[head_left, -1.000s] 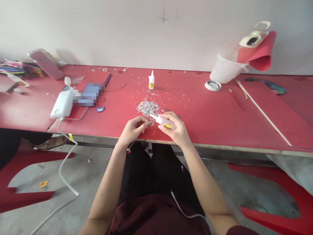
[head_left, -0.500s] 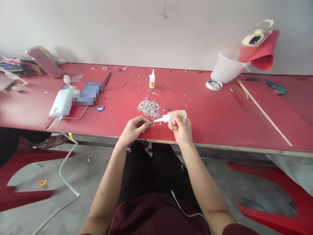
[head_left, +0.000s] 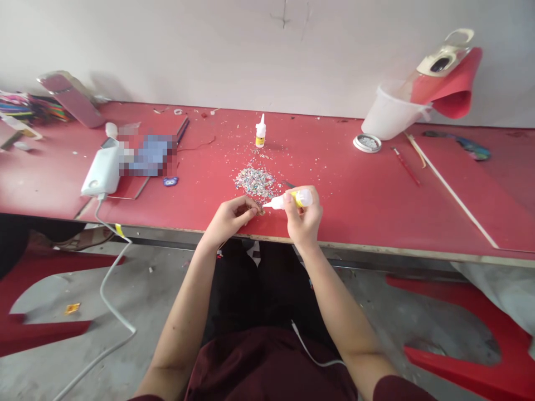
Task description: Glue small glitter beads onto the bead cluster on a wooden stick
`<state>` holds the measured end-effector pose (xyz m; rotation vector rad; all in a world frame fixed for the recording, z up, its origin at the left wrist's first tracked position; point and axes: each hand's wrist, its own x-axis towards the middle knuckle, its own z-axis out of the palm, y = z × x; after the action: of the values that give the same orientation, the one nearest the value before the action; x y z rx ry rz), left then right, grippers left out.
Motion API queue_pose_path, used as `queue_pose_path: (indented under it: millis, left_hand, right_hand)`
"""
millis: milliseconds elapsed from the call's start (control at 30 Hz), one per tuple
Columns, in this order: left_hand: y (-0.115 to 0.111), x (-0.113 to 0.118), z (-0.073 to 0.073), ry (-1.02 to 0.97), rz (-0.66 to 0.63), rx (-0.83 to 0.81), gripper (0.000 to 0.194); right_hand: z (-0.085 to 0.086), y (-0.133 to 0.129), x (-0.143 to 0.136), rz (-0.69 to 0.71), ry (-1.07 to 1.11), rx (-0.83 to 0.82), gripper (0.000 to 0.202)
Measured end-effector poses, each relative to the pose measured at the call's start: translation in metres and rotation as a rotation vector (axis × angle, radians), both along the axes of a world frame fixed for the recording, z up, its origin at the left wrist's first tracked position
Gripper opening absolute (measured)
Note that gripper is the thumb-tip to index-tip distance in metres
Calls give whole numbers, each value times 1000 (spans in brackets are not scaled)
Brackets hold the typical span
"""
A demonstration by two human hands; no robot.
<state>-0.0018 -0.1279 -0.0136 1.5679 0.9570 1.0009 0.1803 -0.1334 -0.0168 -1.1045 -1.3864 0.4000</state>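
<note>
My right hand [head_left: 306, 218] is wrapped round a small white glue bottle [head_left: 301, 198] with a yellow label. The bottle lies nearly level, its thin nozzle pointing left at the fingertips of my left hand [head_left: 229, 220]. Those fingers pinch a small gold-coloured piece [head_left: 261, 211], mostly hidden and too small to name. Just beyond both hands is a pile of tiny multicoloured chips [head_left: 256, 182], with stray bits scattered round it. A dark, thin tool, perhaps tweezers [head_left: 288, 184], lies partly behind my right hand. Farther back a second glue bottle [head_left: 260, 133] stands upright.
On the red table [head_left: 355, 206], a white power bank [head_left: 101, 171] with a trailing cable lies left, near a pink flask [head_left: 73, 99]. At the right stand a white bucket [head_left: 382, 114], a round lid [head_left: 367, 143] and a red pen [head_left: 405, 166]. Red stools flank me below.
My right hand has shifted slightly left and changed its hold, fingers now closed farther round the glue bottle. The nozzle stays by my left fingertips. My left hand has barely moved.
</note>
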Motion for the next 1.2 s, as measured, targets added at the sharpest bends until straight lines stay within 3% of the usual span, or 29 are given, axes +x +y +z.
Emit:
queue_pose_path:
  millis: [300,1200]
  left_hand:
    - [-1,0,3,41,-12,-2,15]
    - [0,1,3,53,-17,11,16]
  right_hand:
    - [1,-3,-2,25,-54,31,17]
    - [1,-5,-2,50,-80,1,22]
